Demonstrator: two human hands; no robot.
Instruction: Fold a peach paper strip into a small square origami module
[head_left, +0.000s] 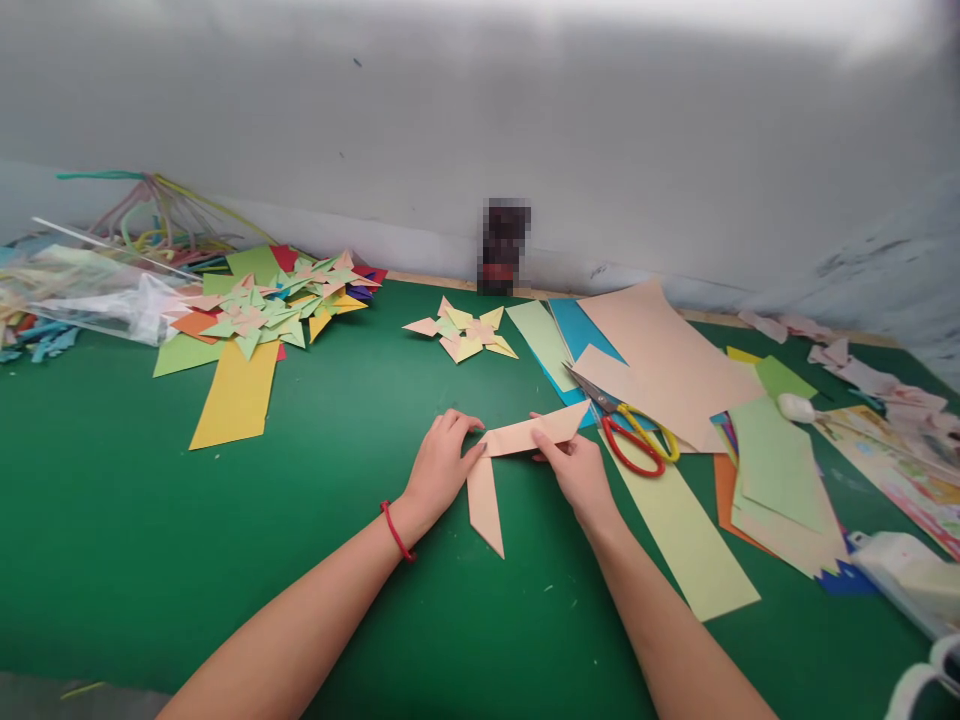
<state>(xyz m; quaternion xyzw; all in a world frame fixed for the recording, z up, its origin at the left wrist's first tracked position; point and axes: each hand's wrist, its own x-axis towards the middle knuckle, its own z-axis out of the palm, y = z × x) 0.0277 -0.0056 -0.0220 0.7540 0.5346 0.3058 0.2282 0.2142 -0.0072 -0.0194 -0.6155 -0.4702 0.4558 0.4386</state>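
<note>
Our left hand (448,455) and right hand (581,472) pinching the folded strip (514,438) inside the near edge of the worktop (150,520), we should crease evenly.

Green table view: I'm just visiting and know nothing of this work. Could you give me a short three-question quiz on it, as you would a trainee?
1. Which wrist wears the red bracelet? A) left B) right C) both
2. Fill the gap: the scissors have one red handle and one ____ handle.
3. True or false: the right hand grips the scissors.

Key:
1. A.
2. Yellow.
3. False; the scissors lie on loose paper sheets, while the right hand holds a folded peach paper strip.
</note>
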